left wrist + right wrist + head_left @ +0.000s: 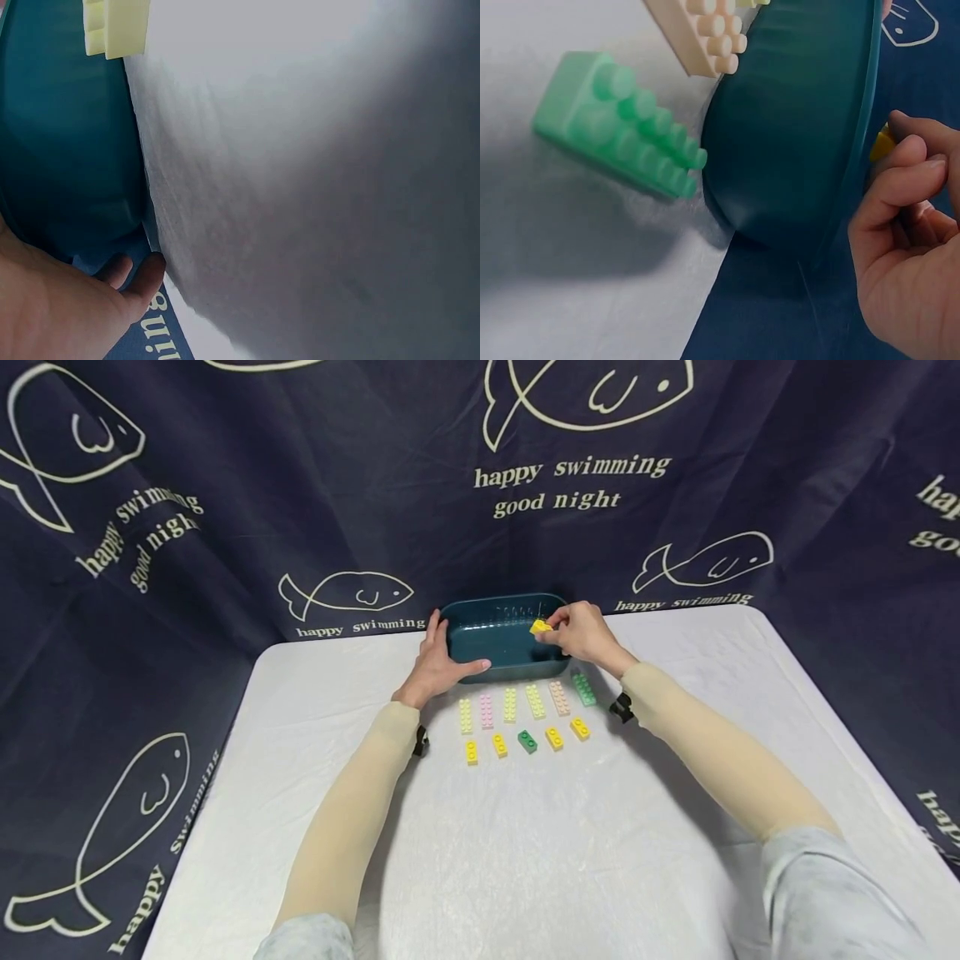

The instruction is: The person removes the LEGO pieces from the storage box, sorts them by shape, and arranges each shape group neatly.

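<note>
A dark teal oblong plastic basin point(517, 672) stands at the table's far edge. My left hand point(435, 668) rests spread against its left end, fingers along the outside and thumb on the front rim. Over the basin's right part, my right hand point(588, 633) pinches a yellow building brick point(540, 627) between thumb and fingers. In the right wrist view that brick is mostly hidden behind the fingers and the rim. In front of the basin lies a row of long bricks, among them a pink one point(487, 712), a peach one point(559, 697) and a green one point(583, 688).
Nearer me is a second row of short bricks: several yellow ones point(471, 752) and a dark green one point(527, 742). A white cloth covers the table point(525, 860). A dark blue curtain point(450, 510) with fish prints hangs right behind the basin.
</note>
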The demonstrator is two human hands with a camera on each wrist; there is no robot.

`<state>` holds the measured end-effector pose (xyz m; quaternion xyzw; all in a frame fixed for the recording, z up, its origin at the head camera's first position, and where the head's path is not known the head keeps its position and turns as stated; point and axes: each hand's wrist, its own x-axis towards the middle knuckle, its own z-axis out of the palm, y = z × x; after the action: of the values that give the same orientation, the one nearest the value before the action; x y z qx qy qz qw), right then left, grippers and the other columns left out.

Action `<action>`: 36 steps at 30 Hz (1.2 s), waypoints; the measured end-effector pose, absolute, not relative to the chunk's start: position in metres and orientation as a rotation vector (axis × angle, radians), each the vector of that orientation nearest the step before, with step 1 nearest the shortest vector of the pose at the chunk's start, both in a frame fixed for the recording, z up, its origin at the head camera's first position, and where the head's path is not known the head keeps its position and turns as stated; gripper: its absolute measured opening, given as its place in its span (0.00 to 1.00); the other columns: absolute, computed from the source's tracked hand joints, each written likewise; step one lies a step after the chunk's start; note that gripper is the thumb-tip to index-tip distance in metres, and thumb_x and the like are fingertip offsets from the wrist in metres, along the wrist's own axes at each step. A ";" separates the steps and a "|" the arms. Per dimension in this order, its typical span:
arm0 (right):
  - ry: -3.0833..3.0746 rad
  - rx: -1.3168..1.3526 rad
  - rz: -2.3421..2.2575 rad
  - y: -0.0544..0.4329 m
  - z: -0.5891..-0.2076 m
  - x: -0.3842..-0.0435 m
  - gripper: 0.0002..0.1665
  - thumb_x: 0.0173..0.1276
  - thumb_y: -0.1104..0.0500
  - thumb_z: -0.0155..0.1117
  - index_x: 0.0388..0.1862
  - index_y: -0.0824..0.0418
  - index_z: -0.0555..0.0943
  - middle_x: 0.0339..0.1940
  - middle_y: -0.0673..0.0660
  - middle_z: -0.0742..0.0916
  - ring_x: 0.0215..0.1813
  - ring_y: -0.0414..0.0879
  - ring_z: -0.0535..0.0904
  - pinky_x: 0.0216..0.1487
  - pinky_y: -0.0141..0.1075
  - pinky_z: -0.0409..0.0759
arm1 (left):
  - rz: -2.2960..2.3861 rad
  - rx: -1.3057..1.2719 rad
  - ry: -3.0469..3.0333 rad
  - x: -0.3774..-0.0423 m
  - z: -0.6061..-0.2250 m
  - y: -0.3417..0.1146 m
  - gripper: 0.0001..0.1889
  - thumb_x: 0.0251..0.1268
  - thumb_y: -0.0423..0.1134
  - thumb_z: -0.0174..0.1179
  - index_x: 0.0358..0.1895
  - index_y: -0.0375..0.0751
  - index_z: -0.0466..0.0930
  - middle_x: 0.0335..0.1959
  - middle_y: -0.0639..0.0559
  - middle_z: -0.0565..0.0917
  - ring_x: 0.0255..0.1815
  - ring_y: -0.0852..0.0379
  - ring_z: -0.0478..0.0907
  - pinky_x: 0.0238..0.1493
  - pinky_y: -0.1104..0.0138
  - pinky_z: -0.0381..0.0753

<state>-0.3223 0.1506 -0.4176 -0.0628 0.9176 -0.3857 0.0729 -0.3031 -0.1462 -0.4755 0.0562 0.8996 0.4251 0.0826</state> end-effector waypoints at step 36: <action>2.772 0.037 -0.942 0.217 -0.426 -0.210 0.19 0.68 0.49 0.80 0.41 0.65 0.91 0.23 0.51 0.82 0.31 0.47 0.75 0.34 0.37 0.72 | 1.280 0.173 2.681 -0.301 -0.472 -0.145 0.67 0.63 0.65 0.76 0.92 0.41 0.39 0.94 0.61 0.27 0.95 0.41 0.38 0.89 0.39 0.57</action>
<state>-0.2105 0.2174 -0.4256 0.0125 0.9413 -0.3200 0.1067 -0.3011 -0.1446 -0.4720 0.0579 0.8978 0.4286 0.0827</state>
